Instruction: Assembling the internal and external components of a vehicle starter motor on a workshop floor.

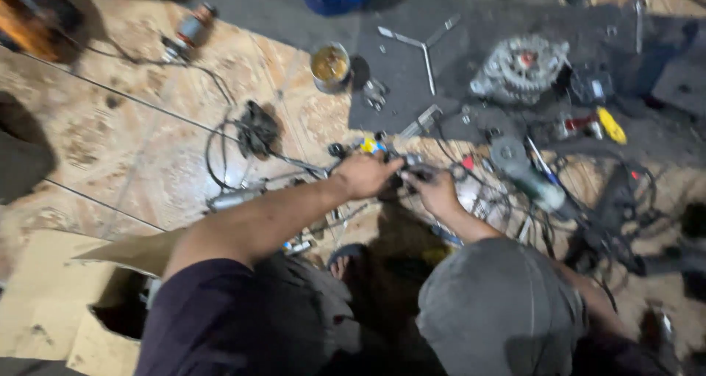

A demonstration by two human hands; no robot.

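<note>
Wires and a small dark part sit pinched between both hands at the centre of the frame, low over the floor. It looks light, stiff in the body with limp leads trailing, best held by the body rather than the wires. The left hand closes its grip over the part's left end, forearm stretched forward; the right hand clamps the other end, wrist bent inward. A grey angle grinder lies just right.
</note>
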